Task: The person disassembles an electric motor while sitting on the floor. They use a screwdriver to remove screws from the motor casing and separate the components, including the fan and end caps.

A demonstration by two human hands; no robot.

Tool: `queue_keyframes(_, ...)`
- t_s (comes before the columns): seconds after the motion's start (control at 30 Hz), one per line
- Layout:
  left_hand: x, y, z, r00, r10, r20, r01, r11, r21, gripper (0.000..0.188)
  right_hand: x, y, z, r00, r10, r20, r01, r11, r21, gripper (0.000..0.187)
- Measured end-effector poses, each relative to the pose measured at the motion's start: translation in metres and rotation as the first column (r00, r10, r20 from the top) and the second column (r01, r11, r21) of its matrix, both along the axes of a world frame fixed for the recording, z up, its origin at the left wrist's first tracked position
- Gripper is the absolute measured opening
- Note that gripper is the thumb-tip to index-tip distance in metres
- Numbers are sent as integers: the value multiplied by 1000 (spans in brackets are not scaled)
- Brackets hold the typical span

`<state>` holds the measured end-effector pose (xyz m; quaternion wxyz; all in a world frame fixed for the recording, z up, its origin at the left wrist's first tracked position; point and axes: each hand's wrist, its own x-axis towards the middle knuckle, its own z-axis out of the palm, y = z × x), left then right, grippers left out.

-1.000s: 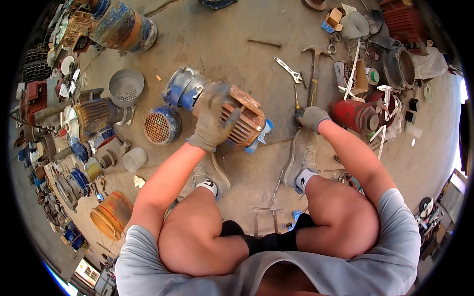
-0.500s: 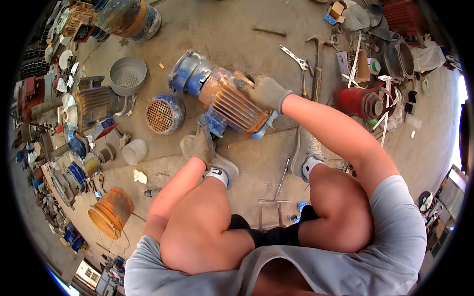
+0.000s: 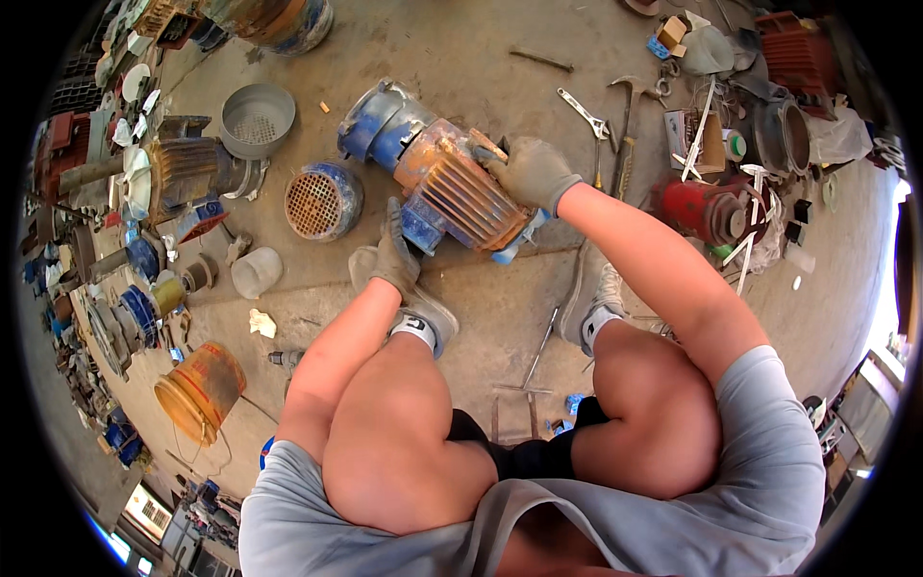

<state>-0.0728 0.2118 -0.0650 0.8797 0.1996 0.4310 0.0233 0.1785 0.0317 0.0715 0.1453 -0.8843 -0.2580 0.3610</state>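
Observation:
A rusty electric motor (image 3: 466, 197) with a finned body, a blue and silver end and blue feet lies slantwise on the concrete floor in front of my shoes. My right hand (image 3: 536, 173), in a grey work glove, is closed around a raised part on the motor's upper right side. My left hand (image 3: 396, 258), gloved too, is at the near left side, its fingers up against a blue foot. Its fingertips are partly hidden there. Just left of the motor sits a round blue fan cover (image 3: 324, 202) with a rusty grille.
Beyond the cover stands a grey round pan (image 3: 257, 120). An orange bucket (image 3: 200, 392) and a translucent cup (image 3: 257, 273) are at left. Rightward lie an adjustable wrench (image 3: 585, 113), a hammer (image 3: 630, 125) and a red motor (image 3: 707, 207). A T-handled rod (image 3: 540, 351) lies between my feet.
My view has turned slightly, so the floor things sit a little differently in the picture. Both hands stay on the motor, which shows little clear movement of its own.

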Motion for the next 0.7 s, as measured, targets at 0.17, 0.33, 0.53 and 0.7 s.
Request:
queue_keyframes(0.17,16,-2,2,994,51,101,-45,997,-58,44,-1,-3,-10,999,-26,46,21,995,99,57)
queue_keyframes(0.33,24,-3,1,998,56,36,-57,998,37,42,-4,-5,-4,997,-45,58,37,991,130,61)
queue_keyframes(0.53,33,-10,53,996,-37,-82,48,990,132,54,5,-13,-9,1000,22,-6,-22,999,-27,51)
queue_keyframes(0.7,-11,-5,108,839,-366,-402,484,840,245,57,-57,-100,-17,980,152,-132,-141,986,84,39)
